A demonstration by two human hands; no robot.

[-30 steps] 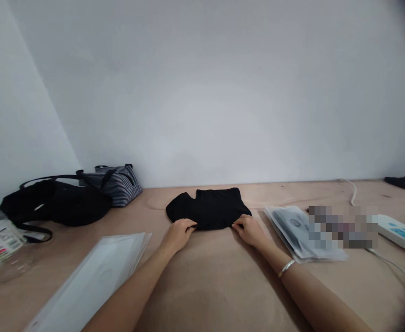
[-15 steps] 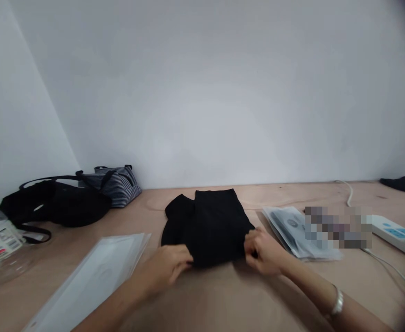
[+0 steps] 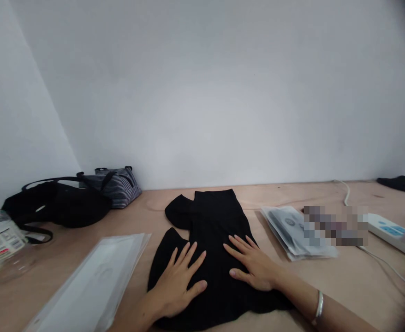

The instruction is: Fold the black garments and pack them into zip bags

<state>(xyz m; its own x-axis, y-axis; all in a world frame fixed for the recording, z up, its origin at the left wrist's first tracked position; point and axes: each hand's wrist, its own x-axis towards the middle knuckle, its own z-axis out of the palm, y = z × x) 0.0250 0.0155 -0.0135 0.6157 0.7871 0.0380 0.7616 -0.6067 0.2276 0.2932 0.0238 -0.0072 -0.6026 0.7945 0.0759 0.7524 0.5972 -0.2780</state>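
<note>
Tabletop (image 3: 150,214) bears black cloth (image 3: 214,235) under splayed left hand (image 3: 178,283) and right hand (image 3: 256,266).

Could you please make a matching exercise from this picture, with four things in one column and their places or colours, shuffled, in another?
Things:
1. Black cloth
2. Bracelet
3. Striped bag
4. Power strip

Places or colours:
A. Near the wall, at the left of the view
B. White with blue patches
C. Spread under the left hand and the right hand
D. Around the right arm

Pairs: 1-C, 2-D, 3-A, 4-B
</note>
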